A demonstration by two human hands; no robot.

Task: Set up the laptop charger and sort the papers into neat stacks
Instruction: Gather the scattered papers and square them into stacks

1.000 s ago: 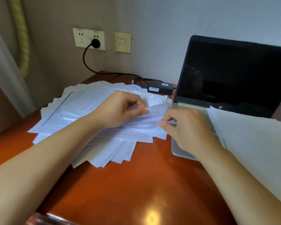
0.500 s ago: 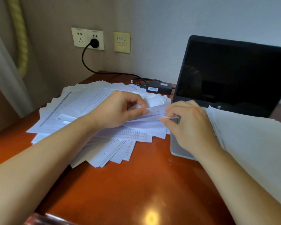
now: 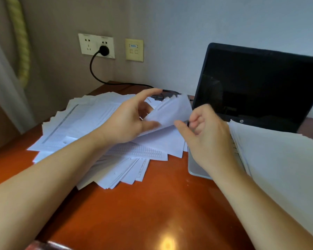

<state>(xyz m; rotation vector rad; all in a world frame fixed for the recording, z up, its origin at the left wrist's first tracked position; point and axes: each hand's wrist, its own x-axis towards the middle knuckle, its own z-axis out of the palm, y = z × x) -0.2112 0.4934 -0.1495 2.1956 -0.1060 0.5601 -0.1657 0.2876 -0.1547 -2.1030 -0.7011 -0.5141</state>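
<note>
Desk (image 3: pixel 152 204) front is open; papers (image 3: pixel 83 123) left, laptop (image 3: pixel 260 87) (paper-covered) right.

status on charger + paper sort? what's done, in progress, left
Done: the plug sits in the wall socket and its cable runs toward the laptop; the laptop end is hidden. One stack lies on the keyboard.
In hand: the right hand pinches a sheet raised off the fanned pile, with the left hand open beside it.
Left: that pile lies splayed and unsorted.
</note>
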